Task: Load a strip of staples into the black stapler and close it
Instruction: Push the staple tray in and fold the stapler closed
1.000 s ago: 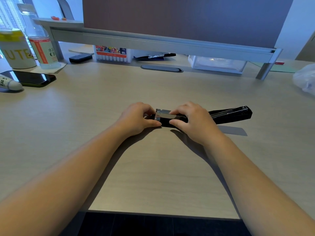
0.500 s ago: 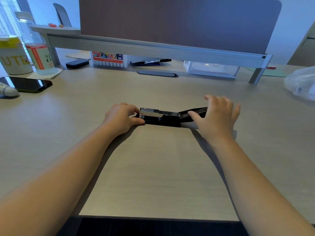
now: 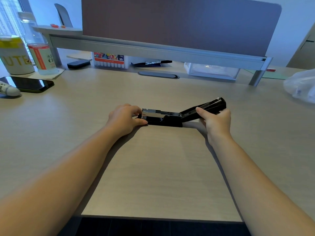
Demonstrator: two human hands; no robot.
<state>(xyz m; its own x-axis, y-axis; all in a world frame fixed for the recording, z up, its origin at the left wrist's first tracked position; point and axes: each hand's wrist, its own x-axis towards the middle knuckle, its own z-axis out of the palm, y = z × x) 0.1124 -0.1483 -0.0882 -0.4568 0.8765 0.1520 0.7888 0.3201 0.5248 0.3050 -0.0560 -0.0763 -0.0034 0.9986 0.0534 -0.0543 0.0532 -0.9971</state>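
Observation:
The black stapler (image 3: 167,120) lies on the wooden desk (image 3: 153,167), its base pointing left. Its silver staple channel (image 3: 160,111) shows on top, and I cannot tell whether staples are in it. The black top cover (image 3: 207,106) is hinged open and slants up to the right, off the desk. My left hand (image 3: 125,119) pinches the stapler's front end, thumb below and fingers on top. My right hand (image 3: 215,122) grips the raised cover from underneath, fingers wrapped around it.
A black phone (image 3: 29,84) and a white tube (image 3: 9,90) lie at the far left, with a bottle (image 3: 40,53) and a cup (image 3: 14,58) behind. A marker box (image 3: 110,61) and a clear tray (image 3: 212,70) sit under the grey shelf. A plastic bag (image 3: 301,86) lies at right.
The cover, flat on the desk a second ago, is now lifted at an angle. My right hand left the channel, reached right and took hold of the cover. My left hand stayed on the front end.

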